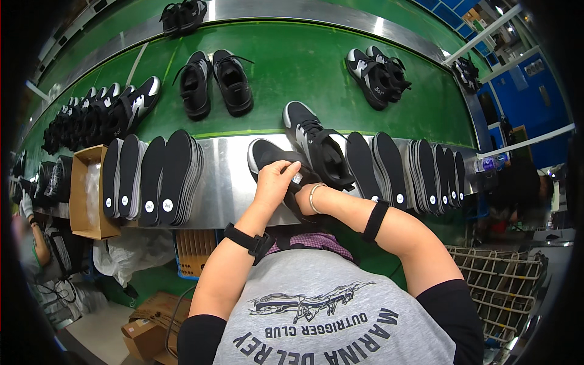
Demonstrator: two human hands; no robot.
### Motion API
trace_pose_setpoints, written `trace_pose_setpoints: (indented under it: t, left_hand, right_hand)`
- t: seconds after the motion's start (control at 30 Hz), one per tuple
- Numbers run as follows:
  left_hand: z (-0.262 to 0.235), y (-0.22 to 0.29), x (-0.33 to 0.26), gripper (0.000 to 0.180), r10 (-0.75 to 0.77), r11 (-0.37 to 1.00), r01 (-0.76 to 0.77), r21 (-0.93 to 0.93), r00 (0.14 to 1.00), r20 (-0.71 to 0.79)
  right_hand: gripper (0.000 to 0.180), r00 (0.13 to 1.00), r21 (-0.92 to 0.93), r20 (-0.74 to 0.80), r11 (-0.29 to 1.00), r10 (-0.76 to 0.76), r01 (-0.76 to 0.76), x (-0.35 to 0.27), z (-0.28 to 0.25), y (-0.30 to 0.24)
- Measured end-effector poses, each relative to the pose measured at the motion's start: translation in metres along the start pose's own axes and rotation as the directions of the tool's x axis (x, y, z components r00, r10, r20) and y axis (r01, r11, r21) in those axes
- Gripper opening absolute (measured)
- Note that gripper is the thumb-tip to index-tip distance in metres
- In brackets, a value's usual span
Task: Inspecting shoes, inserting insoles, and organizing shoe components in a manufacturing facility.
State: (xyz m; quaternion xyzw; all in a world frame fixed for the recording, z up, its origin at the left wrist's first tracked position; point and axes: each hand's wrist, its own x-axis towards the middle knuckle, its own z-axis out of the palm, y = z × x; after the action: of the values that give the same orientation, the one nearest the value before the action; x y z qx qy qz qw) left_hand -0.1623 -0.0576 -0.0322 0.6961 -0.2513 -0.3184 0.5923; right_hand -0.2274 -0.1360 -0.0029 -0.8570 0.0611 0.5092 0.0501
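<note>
Shoe (264, 154), black with a grey toe, lay tilted on the steel ledge (228, 201) in front of the person, its toe pointing up and left. The left hand (277, 180) was at its collar, fingers drawn in against the thumb and gripping the edge; a small pale patch just beside the fingertips was too small to make out. The right hand (305, 199) reached to the heel end, its fingers hidden by the shoe, so how far open it was, or what it held, could not be told.

A second shoe (311, 135) stood just to the right, toe on the green belt (292, 70), heel over the ledge. Left stacks of insoles (181, 173) and right stacks of insoles (388, 167) flanked the hands, with a cardboard box (91, 213) at the far left. On the belt stood a left pair (233, 85), a right pair (372, 79) and, farther left, a row of shoes (112, 115). A co-worker's gloved hand (26, 205) showed at the left edge.
</note>
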Motion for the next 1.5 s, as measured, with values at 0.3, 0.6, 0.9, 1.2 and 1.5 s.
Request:
trace_pose_setpoints:
  t: [0.3,0.6,0.9,1.2,1.5]
  left_hand:
    - [-0.001,0.001,-0.002,0.030,-0.040,0.999,0.040,0.020,0.999,0.006]
    - [0.002,0.002,-0.003,0.025,0.000,1.000,0.000,0.029,1.000,0.000]
    - [-0.005,0.015,-0.001,0.023,0.084,0.988,-0.087,0.128,0.996,0.031]
    - [-0.069,0.061,0.010,0.015,0.359,0.618,-0.241,0.748,0.933,0.003]
    - [0.052,0.045,-0.030,0.091,0.391,0.547,-0.456,0.702,0.881,0.268]
  right_hand:
    - [0.021,0.979,-0.028,-0.147,0.989,0.140,-0.145,-0.002,0.014,-0.003]
    - [0.035,0.997,0.038,0.035,0.997,-0.071,0.070,-0.064,0.010,0.005]
    - [0.036,0.948,0.162,-0.256,0.958,-0.190,0.236,-0.054,0.034,0.018]
    - [0.029,0.536,0.347,-0.782,0.936,0.318,-0.048,-0.068,0.076,0.078]
    - [0.028,0.688,0.305,-0.715,0.941,0.123,0.148,-0.087,0.101,0.062]
